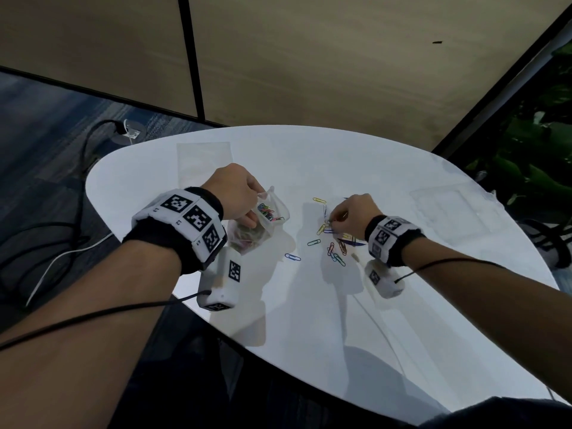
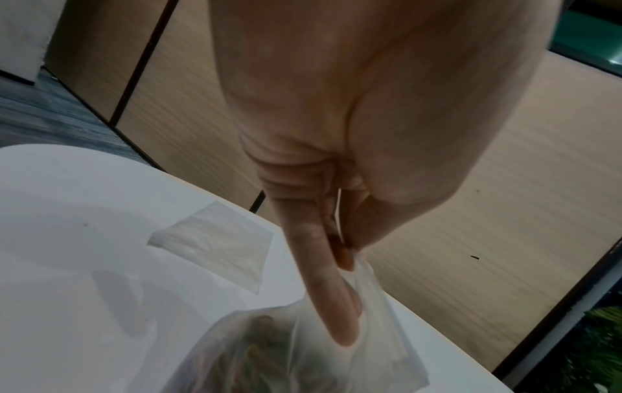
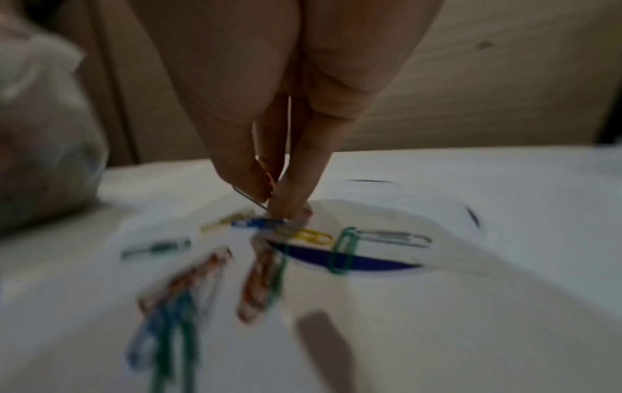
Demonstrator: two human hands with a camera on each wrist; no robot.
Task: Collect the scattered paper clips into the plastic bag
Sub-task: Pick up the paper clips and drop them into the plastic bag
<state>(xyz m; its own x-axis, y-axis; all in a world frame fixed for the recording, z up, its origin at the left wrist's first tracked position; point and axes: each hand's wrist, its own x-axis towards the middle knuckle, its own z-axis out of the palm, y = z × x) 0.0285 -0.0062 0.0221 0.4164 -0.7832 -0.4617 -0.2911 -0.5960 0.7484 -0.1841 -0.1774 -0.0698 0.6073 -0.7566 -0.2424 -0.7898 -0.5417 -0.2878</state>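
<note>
A clear plastic bag [image 1: 270, 213] with several coloured paper clips inside stands on the white table [image 1: 309, 305], left of centre. My left hand [image 1: 244, 196] pinches its upper edge and holds the mouth up; the left wrist view shows the fingers [image 2: 336, 305] curled on the bag [image 2: 380, 332]. Several loose clips [image 1: 332, 239] lie scattered at centre right. My right hand [image 1: 335, 219] reaches down among them, and its fingertips [image 3: 296, 196] pinch a thin wire clip [image 3: 249, 198] just above a blue clip [image 3: 259, 222] and a yellow one [image 3: 311, 235].
A flat empty clear bag [image 1: 204, 159] lies at the table's far left, and another clear sheet [image 1: 452, 209] at the right. Cables [image 1: 62, 236] run over the floor on the left. Plants [image 1: 532, 144] stand to the right behind the table edge.
</note>
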